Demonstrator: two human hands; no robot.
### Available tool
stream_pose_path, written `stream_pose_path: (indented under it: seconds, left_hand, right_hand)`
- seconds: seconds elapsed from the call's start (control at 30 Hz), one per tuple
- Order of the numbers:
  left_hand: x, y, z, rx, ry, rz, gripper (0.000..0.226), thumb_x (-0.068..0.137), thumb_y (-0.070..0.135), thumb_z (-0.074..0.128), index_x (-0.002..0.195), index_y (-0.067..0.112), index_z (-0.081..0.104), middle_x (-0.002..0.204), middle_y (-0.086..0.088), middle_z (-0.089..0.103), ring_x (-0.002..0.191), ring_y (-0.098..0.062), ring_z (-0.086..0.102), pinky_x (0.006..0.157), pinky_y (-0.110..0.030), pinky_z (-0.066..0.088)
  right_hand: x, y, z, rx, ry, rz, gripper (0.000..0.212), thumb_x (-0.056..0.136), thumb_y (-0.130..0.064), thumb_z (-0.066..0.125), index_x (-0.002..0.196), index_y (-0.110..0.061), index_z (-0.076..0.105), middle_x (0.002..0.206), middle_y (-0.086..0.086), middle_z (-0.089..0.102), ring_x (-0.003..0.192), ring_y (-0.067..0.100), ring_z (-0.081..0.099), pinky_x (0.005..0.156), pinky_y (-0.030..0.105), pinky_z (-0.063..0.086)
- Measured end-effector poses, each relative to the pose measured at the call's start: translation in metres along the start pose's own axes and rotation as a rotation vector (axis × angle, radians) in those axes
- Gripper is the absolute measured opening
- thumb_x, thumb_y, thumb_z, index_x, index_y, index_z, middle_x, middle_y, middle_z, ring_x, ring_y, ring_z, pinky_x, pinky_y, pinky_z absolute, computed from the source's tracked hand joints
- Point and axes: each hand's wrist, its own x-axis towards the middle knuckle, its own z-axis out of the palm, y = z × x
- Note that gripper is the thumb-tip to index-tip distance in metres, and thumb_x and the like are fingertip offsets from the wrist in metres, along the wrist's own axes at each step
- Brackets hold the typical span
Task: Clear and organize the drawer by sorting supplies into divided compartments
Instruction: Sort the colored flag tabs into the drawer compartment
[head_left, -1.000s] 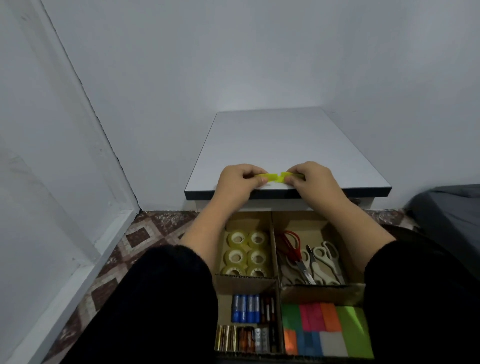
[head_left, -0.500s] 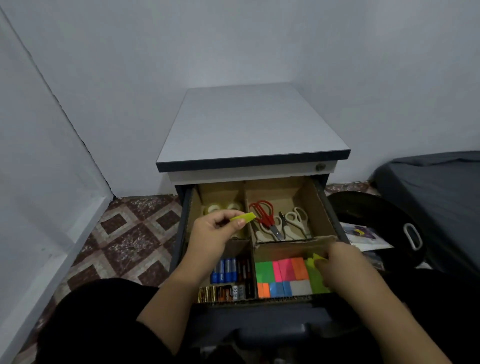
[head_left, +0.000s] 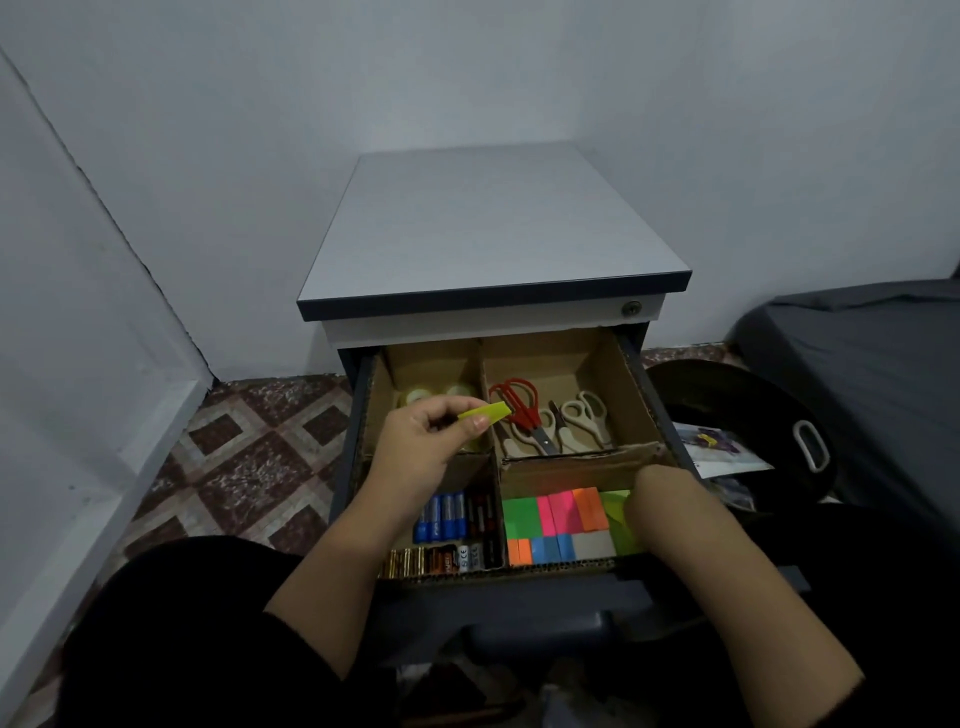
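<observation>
Left hand (head_left: 415, 447) pinches a yellow strip (head_left: 485, 412) mid-frame, could drop among scissors (head_left: 524, 410); right hand (head_left: 662, 499) grip hidden, can't tell.

Cabinet top (head_left: 488, 228) pale grey with dark navy edge. Drawer dividers (head_left: 571, 462) brown cardboard. Strip (head_left: 485, 412) pinched in left hand (head_left: 421, 441) yellow-green. Scissors: one pair red-handled (head_left: 517, 400), others (head_left: 584, 415) white or cream. Tape rolls (head_left: 418, 396) clear, yellowish. Batteries (head_left: 447, 519): blue, black-red; front row gold and orange-black. Sticky notes (head_left: 561, 519): green, pink, orange, blue, grey, lime. Floor (head_left: 249, 467) maroon and beige diamond tile pattern. Walls (head_left: 467, 67) plain white-grey. Sleeves (head_left: 182, 634) black. Bin (head_left: 743, 415) at right black, white handle. Bed cover (head_left: 872, 353) dark grey.
</observation>
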Motion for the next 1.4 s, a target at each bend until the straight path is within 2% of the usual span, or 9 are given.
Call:
stream_pose_path:
  seconds: [0.27, 0.37, 0.5, 0.63, 0.77, 0.9, 1.13, 1.3, 1.4]
  left_hand:
    - [-0.005, 0.0, 0.0, 0.01, -0.063, -0.015, 0.019, 0.084, 0.009, 0.068, 0.084, 0.027, 0.076, 0.087, 0.002, 0.073, 0.085, -0.015, 0.066, 0.083, -0.037, 0.054]
    - [-0.01, 0.005, 0.005, 0.068, -0.117, -0.003, 0.02, 0.086, 0.008, 0.066, 0.086, 0.026, 0.075, 0.089, 0.004, 0.073, 0.088, -0.015, 0.067, 0.082, -0.034, 0.055]
    - [-0.017, 0.017, 0.036, 0.375, -0.39, 0.126, 0.025, 0.092, 0.009, 0.058, 0.092, 0.031, 0.07, 0.095, 0.013, 0.065, 0.091, 0.002, 0.059, 0.08, -0.014, 0.049]
    - [-0.012, 0.013, 0.086, 0.766, -0.678, 0.316, 0.023, 0.095, 0.013, 0.054, 0.111, 0.018, 0.07, 0.106, 0.004, 0.061, 0.104, -0.01, 0.051, 0.092, -0.026, 0.043]
    - [-0.002, 0.004, 0.122, 0.946, -0.835, 0.346, 0.017, 0.087, 0.007, 0.057, 0.098, 0.008, 0.07, 0.097, -0.01, 0.063, 0.093, -0.024, 0.056, 0.083, -0.041, 0.049]
    - [0.004, -0.001, 0.135, 1.025, -0.855, 0.307, 0.023, 0.085, 0.004, 0.054, 0.102, 0.011, 0.068, 0.096, -0.01, 0.063, 0.085, -0.026, 0.06, 0.074, -0.042, 0.054]
    - [0.002, -0.002, 0.12, 0.983, -0.799, 0.298, 0.033, 0.088, 0.004, 0.054, 0.115, 0.018, 0.066, 0.105, -0.007, 0.065, 0.092, -0.023, 0.061, 0.079, -0.041, 0.053]
    - [-0.011, 0.021, 0.079, 0.826, -0.648, 0.283, 0.03, 0.094, 0.015, 0.056, 0.122, 0.023, 0.064, 0.111, 0.009, 0.063, 0.099, -0.002, 0.057, 0.088, -0.02, 0.046]
    - [-0.017, 0.023, 0.045, 0.717, -0.515, 0.18, 0.024, 0.094, 0.018, 0.058, 0.113, 0.03, 0.067, 0.099, 0.024, 0.06, 0.095, 0.011, 0.054, 0.081, -0.006, 0.042]
  right_hand:
    - [0.004, 0.011, -0.015, 0.042, 0.052, -0.07, 0.023, 0.089, -0.012, 0.053, 0.11, -0.006, 0.062, 0.109, 0.011, 0.063, 0.095, 0.025, 0.062, 0.072, 0.028, 0.047]
    - [0.001, 0.021, -0.021, 0.209, 0.151, -0.103, 0.018, 0.091, -0.012, 0.052, 0.099, -0.006, 0.067, 0.092, 0.009, 0.069, 0.085, 0.024, 0.065, 0.069, 0.029, 0.051]
    - [-0.003, 0.034, -0.036, 0.472, 0.188, -0.143, 0.015, 0.092, -0.013, 0.055, 0.091, -0.013, 0.07, 0.076, 0.005, 0.071, 0.08, 0.022, 0.068, 0.08, 0.044, 0.056]
    - [-0.006, 0.038, -0.044, 0.636, 0.181, -0.127, 0.016, 0.094, -0.013, 0.054, 0.094, -0.017, 0.069, 0.074, 0.004, 0.071, 0.077, 0.022, 0.07, 0.078, 0.045, 0.057]
    - [-0.006, 0.04, -0.045, 0.659, 0.15, -0.125, 0.016, 0.095, -0.014, 0.054, 0.101, -0.017, 0.068, 0.074, 0.003, 0.07, 0.078, 0.022, 0.07, 0.078, 0.043, 0.058]
    - [-0.001, 0.043, -0.048, 0.641, 0.113, -0.121, 0.016, 0.095, -0.014, 0.053, 0.101, -0.016, 0.068, 0.076, 0.003, 0.069, 0.08, 0.022, 0.07, 0.08, 0.042, 0.058]
    - [0.006, 0.046, -0.048, 0.642, 0.065, -0.118, 0.016, 0.097, -0.014, 0.052, 0.104, -0.017, 0.065, 0.079, 0.003, 0.068, 0.084, 0.024, 0.07, 0.082, 0.043, 0.057]
    - [0.002, 0.046, -0.04, 0.566, 0.139, -0.169, 0.018, 0.094, -0.015, 0.054, 0.085, -0.023, 0.067, 0.071, 0.001, 0.07, 0.074, 0.019, 0.07, 0.076, 0.043, 0.059]
    - [0.008, 0.034, -0.034, 0.308, 0.032, -0.133, 0.013, 0.092, -0.014, 0.056, 0.099, -0.016, 0.067, 0.083, 0.004, 0.069, 0.084, 0.02, 0.068, 0.078, 0.035, 0.057]
